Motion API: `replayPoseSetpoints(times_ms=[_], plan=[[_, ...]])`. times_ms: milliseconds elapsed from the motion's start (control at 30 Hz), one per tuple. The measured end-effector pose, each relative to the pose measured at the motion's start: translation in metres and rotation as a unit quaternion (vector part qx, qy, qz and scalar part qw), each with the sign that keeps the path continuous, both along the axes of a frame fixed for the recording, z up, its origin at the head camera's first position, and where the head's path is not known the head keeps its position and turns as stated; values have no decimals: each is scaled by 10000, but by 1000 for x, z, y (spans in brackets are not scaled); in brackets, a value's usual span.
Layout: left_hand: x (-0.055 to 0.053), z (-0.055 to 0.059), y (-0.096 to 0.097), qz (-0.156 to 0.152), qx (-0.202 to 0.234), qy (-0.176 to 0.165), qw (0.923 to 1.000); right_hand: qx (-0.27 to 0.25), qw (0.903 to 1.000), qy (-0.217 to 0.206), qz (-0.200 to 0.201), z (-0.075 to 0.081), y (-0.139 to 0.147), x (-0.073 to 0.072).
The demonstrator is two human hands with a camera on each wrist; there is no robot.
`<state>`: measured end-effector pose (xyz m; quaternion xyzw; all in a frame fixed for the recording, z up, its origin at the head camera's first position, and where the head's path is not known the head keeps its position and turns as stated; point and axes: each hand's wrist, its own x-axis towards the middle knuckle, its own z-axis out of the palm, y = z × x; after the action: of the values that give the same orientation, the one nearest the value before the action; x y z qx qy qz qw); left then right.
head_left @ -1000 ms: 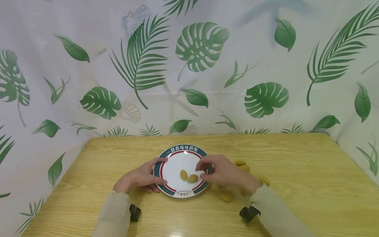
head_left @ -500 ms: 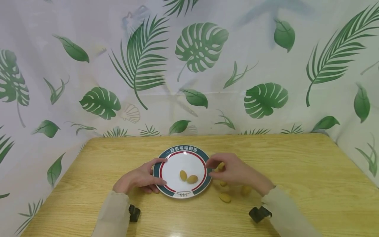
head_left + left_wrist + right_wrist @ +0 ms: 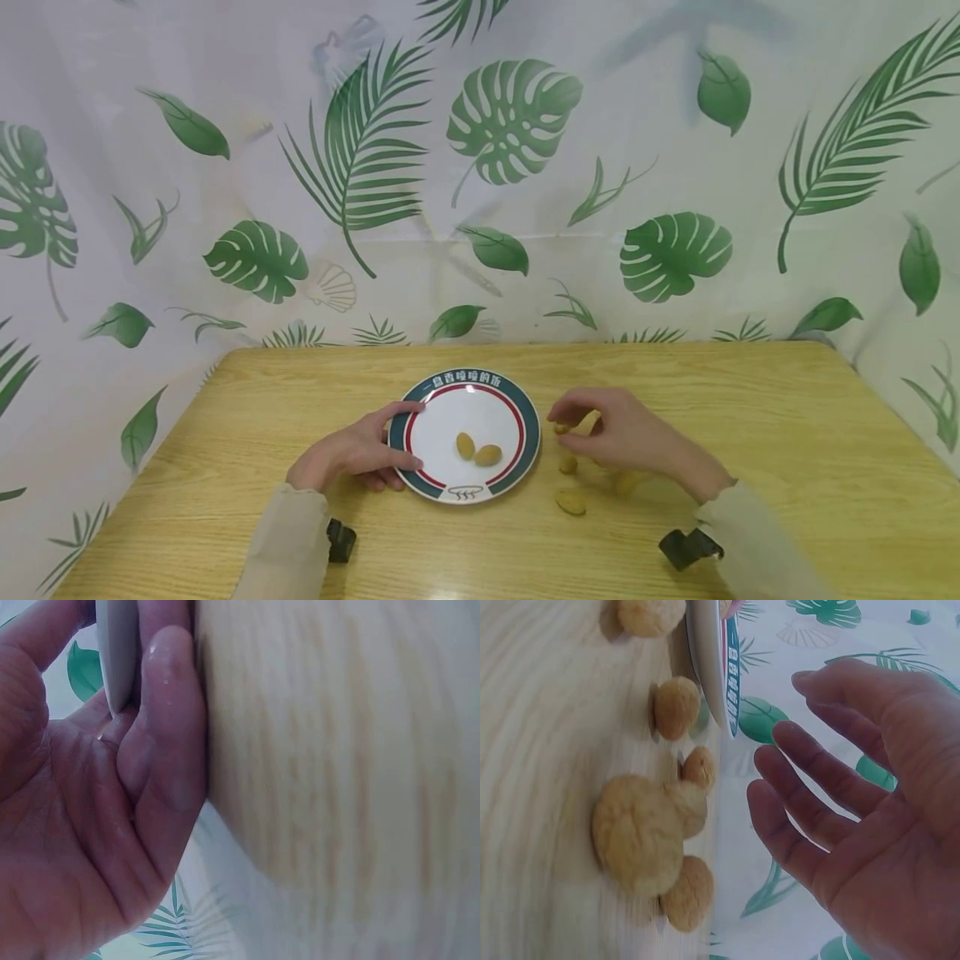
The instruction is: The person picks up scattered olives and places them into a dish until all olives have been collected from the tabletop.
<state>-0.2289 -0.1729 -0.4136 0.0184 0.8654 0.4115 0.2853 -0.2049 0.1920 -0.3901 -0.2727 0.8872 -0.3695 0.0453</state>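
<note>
A round white plate (image 3: 472,417) with a dark teal rim and a red ring lies on the table in the head view. Two small golden-brown oval lumps (image 3: 488,455) rest on it, their kind unclear. My left hand (image 3: 352,450) grips the plate's left rim, thumb on top and other fingers at the underside. To the plate's right, my right hand (image 3: 622,429) hovers with loosely bent fingers and nothing held. Several similar wrinkled lumps (image 3: 637,836) lie below and beside it in the right wrist view; the hand partly hides them in the head view.
The wood-grain table (image 3: 300,383) reaches back to a white leaf-print cloth (image 3: 540,275). One loose lump (image 3: 571,502) lies nearest the front, right of the plate. Dark wrist cameras (image 3: 690,548) sit at both sleeves.
My right hand has moved right, from over the plate's right side to beside the plate among the loose lumps. The left hand and the plate stay in place.
</note>
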Motion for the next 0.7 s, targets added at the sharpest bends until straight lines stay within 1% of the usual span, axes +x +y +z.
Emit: replayPoseSetpoints(times_ms=[133, 300, 533, 700], plan=[[0, 0, 0, 6, -11, 22, 10000, 26, 9999, -57, -121, 2, 6, 3], [1, 0, 1, 53, -5, 7, 10000, 108, 9996, 36, -246, 4, 16, 5], [2, 1, 1, 53, -10, 33, 10000, -1, 9996, 207, -169, 6, 30, 9], [2, 1, 1, 37, -4, 45, 10000, -48, 9994, 312, -114, 5, 38, 12]])
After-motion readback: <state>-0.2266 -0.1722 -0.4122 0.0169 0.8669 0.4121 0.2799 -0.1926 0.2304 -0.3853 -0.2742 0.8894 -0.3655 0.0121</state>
